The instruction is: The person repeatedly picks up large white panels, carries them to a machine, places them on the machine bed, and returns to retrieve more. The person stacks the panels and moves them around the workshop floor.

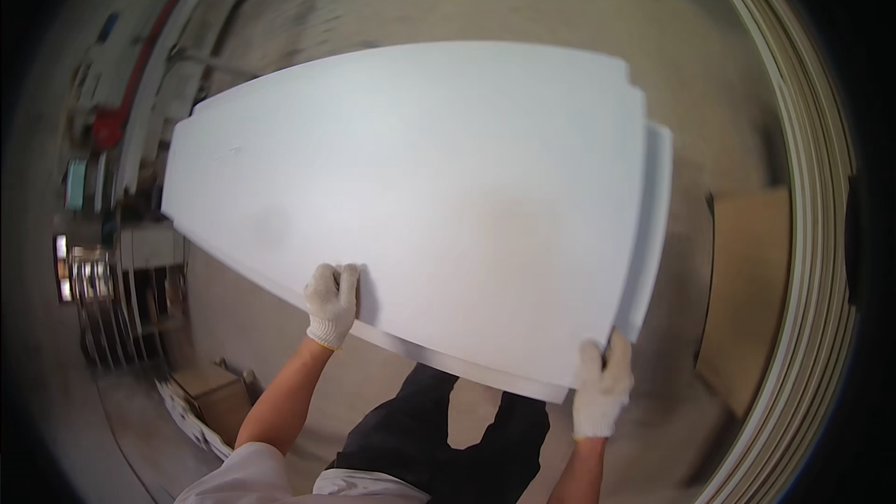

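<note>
A large white panel with notched corners spans the middle of the view, held off the floor in front of my legs. Along its right side a second white edge shows, a flange or another sheet beneath; I cannot tell which. My left hand, in a white knit glove, grips the near edge, its fingers curled over the top face. At the near right corner my gloved right hand closes around the edge. The thumbs and the panel's underside are partly hidden.
On the right stand long stacked pale sheets or strips, with a brown cardboard piece beside them. At left are a machine with a red part, a rack of metal pieces and a cardboard box. Concrete floor lies beyond.
</note>
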Demonstrator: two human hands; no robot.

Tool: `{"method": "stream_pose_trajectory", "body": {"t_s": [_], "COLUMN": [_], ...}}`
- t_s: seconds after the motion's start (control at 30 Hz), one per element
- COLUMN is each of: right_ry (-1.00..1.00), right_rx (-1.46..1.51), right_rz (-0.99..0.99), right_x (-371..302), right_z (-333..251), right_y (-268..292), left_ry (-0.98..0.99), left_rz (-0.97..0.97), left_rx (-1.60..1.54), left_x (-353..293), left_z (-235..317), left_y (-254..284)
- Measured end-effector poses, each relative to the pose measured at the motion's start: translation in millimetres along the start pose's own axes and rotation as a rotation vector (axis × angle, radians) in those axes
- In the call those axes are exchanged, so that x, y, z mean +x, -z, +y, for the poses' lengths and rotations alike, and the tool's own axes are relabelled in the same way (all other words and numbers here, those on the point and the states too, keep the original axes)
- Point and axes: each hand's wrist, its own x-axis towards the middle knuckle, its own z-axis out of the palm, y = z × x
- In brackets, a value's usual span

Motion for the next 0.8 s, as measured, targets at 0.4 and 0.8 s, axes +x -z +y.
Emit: {"method": "stream_pose_trajectory", "body": {"t_s": [0.4,0.8], "right_ry": [0.138,-0.155], "right_rx": [-0.039,0.325], "right_rz": [0.200,0.013], "right_x": [26,57], "right_z": [3,7], "right_y": [-6,-13], "left_ry": [0.813,0.571], "left_rz": [-0.236,-0.106], "left_rx": [-0.281,-0.172], "left_x": [32,14], "left_z": [-196,-216], "left_y": [45,8]}}
